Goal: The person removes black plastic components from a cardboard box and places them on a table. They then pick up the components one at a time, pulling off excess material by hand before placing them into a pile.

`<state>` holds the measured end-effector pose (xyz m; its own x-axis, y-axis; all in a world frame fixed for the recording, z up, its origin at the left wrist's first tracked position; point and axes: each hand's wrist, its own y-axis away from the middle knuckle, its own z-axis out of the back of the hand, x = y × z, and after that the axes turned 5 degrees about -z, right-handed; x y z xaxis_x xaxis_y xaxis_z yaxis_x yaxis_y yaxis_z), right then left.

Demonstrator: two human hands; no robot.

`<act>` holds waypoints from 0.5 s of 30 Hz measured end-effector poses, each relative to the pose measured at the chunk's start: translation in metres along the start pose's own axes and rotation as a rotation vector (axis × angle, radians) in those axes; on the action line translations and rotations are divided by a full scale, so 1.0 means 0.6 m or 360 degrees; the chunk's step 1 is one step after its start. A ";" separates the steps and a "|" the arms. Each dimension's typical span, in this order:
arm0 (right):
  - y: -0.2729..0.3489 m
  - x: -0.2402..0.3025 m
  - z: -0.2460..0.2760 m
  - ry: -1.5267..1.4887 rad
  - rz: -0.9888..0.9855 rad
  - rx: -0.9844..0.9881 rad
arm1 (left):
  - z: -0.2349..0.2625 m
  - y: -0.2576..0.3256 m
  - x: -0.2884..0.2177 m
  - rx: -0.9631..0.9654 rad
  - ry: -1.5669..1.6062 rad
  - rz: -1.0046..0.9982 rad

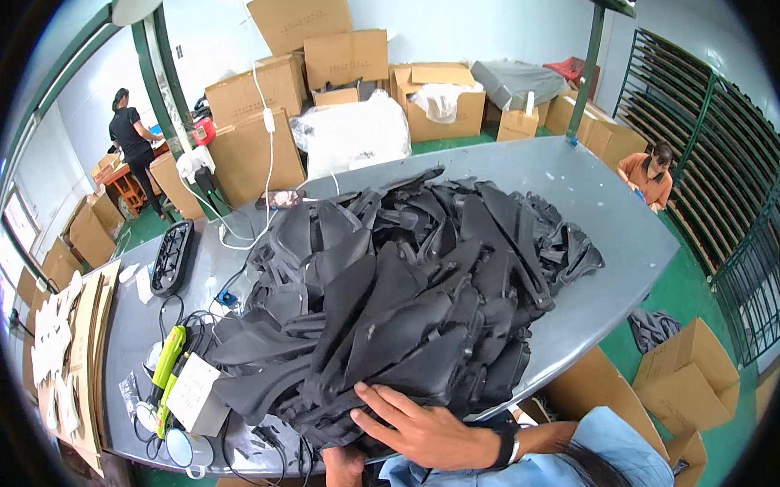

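A large heap of curved, matte black moulded pieces (405, 304) covers the middle of the grey metal table (607, 191); their exact kind I cannot tell. My right hand (435, 434), with a dark band at the wrist, lies palm down on the near edge of the heap. Its fingers are stretched out and apart, touching the black pieces. Lower and to its left, my left hand (344, 467) reaches in under the near edge of the heap. The pieces cover its fingers, so whether it grips anything is hidden.
Left of the heap lie a yellow-green tool (169, 356), a white box (197, 396), a white mug (189, 451), tangled cables and a black tray (173, 257). White gloves (56, 335) rest on cardboard. Cartons (690, 374) stand right. Two people (133, 144) (648, 177) are farther off.
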<state>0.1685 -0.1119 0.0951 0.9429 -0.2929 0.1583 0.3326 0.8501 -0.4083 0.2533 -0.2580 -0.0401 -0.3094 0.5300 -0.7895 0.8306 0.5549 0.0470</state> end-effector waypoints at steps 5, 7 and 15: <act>0.006 -0.029 0.083 0.0404 0.0089 -0.0099 | 0.003 0.018 -0.020 -0.0440 0.0063 0.0203; 0.009 -0.043 0.092 0.0498 0.0125 -0.0075 | 0.013 0.017 -0.030 -0.0396 -0.0673 -0.0096; 0.013 -0.084 0.100 0.0677 0.0436 -0.0160 | -0.047 0.065 -0.188 -0.0962 -0.0874 -0.0800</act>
<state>0.1227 -0.0639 0.1379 0.9113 -0.2355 -0.3377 0.0529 0.8805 -0.4711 0.3077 -0.2778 0.0682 -0.1769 -0.1495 -0.9728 0.2328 0.9540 -0.1890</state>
